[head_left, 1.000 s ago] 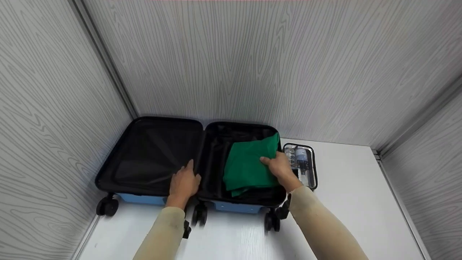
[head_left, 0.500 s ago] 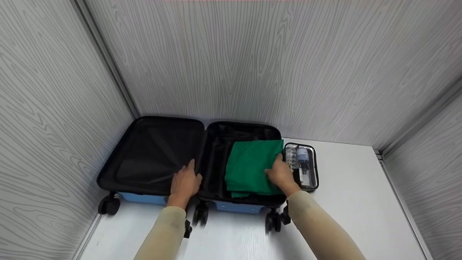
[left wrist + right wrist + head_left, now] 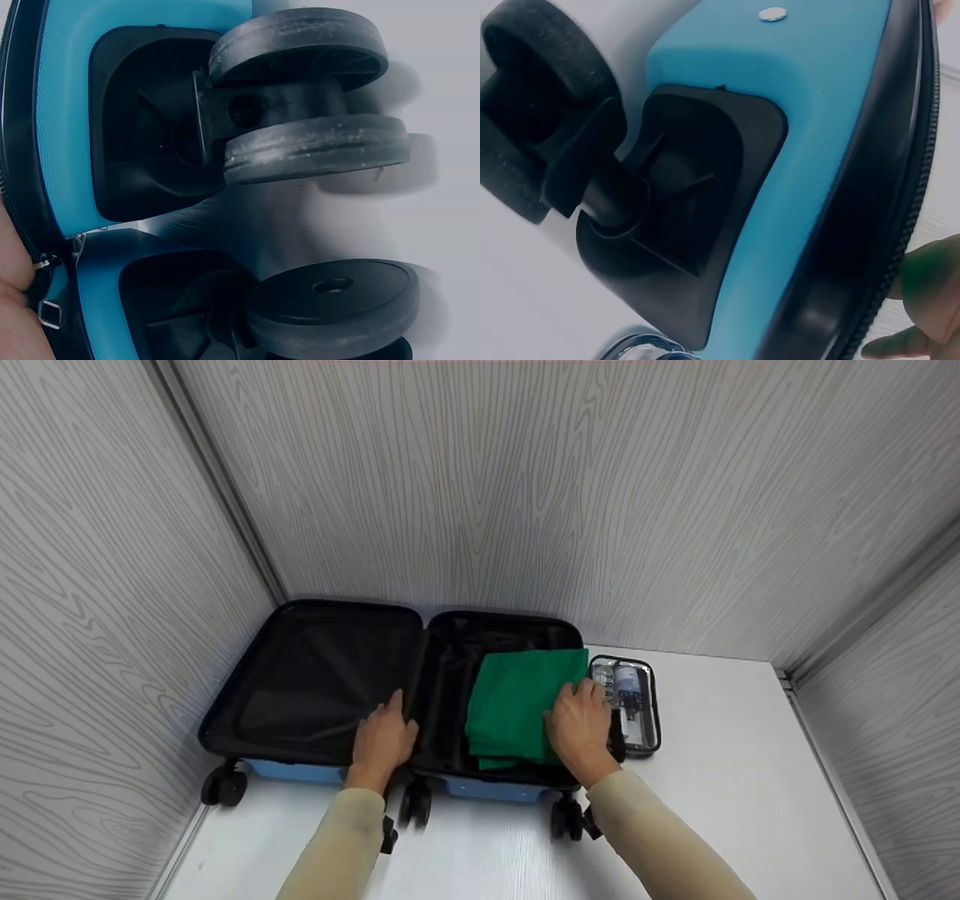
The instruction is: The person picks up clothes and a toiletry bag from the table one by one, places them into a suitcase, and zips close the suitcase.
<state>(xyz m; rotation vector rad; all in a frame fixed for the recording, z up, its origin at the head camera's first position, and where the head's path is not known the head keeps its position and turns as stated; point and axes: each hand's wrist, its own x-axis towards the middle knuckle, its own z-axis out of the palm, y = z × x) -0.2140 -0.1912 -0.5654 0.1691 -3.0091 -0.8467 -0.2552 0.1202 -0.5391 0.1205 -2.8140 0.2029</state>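
One folded green cloth (image 3: pixel 514 701) lies in the suitcase (image 3: pixel 315 682) at its right edge; likely light, limp, best taken by opposite edges. Right hand (image 3: pixel 581 729) rests on it, left hand (image 3: pixel 384 736) at the hinge edge, both loosely spread. Right wrist view resolves zip teeth (image 3: pixel 932 105); head view does not.

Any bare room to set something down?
Free: the white surface right of the clear pouch, and most of the left suitcase shell, away from the left hand. Crowded: the right shell, where the green cloth lies under the right hand, pouch close alongside.
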